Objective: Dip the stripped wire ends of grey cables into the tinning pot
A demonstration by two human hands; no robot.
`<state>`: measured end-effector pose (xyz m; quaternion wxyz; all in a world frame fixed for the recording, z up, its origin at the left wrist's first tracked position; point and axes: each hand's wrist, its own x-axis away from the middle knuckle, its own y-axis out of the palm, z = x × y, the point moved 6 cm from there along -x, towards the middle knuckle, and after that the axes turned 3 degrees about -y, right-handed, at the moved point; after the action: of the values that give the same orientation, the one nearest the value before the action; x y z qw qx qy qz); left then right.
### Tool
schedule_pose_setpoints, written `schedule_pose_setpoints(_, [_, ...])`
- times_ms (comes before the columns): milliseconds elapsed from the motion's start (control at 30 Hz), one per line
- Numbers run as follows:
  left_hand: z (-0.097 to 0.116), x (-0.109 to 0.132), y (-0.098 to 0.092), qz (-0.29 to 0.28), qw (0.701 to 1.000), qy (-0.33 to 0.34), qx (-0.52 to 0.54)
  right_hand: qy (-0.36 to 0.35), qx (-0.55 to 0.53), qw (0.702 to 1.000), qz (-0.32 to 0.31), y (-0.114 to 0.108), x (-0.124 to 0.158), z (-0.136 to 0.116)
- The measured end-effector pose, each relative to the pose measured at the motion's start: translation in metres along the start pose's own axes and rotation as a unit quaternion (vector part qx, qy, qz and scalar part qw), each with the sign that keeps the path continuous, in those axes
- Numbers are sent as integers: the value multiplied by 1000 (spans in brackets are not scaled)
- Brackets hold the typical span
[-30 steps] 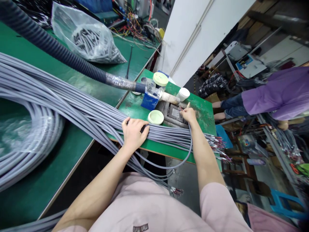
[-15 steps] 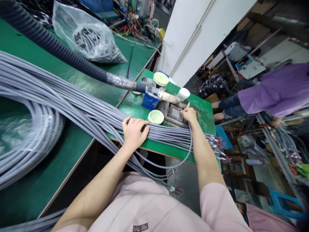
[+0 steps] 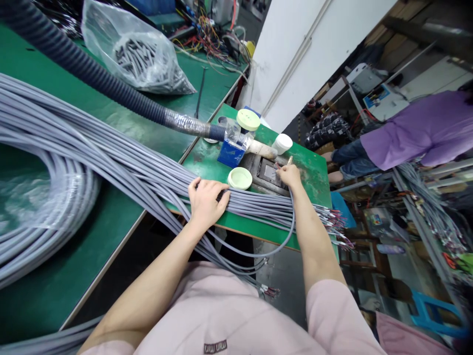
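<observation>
My left hand (image 3: 205, 199) lies on a thick bundle of grey cables (image 3: 111, 160) that runs across the green bench, fingers curled over the strands. My right hand (image 3: 289, 175) pinches the end of a single grey cable (image 3: 286, 231), which loops down past the bench edge and back up. That cable's stripped wires sit over a dark metal pot (image 3: 269, 173). A corrugated dark hose (image 3: 92, 74) ends just above the pot at a blue box (image 3: 229, 153).
Pale green lids (image 3: 240, 178) (image 3: 247, 119) and a white cup (image 3: 282, 143) stand round the pot. A plastic bag of dark parts (image 3: 136, 54) lies at the back. A coil of grey cable (image 3: 44, 207) is at left. A person in purple (image 3: 414, 133) bends at right.
Both hands stay where they were. The view has shifted slightly, and the person in purple has moved a little higher at right.
</observation>
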<state>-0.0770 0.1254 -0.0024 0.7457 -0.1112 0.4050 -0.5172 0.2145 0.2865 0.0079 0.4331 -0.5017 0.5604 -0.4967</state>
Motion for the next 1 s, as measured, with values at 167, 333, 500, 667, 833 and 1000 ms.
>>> schedule_pose_setpoints(167, [1,1,0,10,1000,10,-9,-14,-45,998,29,-14,5,-5])
schedule_pose_setpoints(333, [-1,-1,1,9,1000,8,-5,-50,-139,987,61,-39,43,-13])
schedule_pose_setpoints(500, [2,2,-8,50,991,-20,119,-88,-456,883,75,-47,119,-36])
schedule_pose_setpoints(667, [28,26,9,-12,886,-125,447,-69,-631,771,47,-27,181,-66])
schedule_pose_setpoints(833, [56,50,42,-111,692,-243,671,-66,-670,739,-8,-8,204,-90])
schedule_pose_setpoints(1000, [57,56,46,-94,660,-277,692,-67,-669,739,-28,0,209,-98])
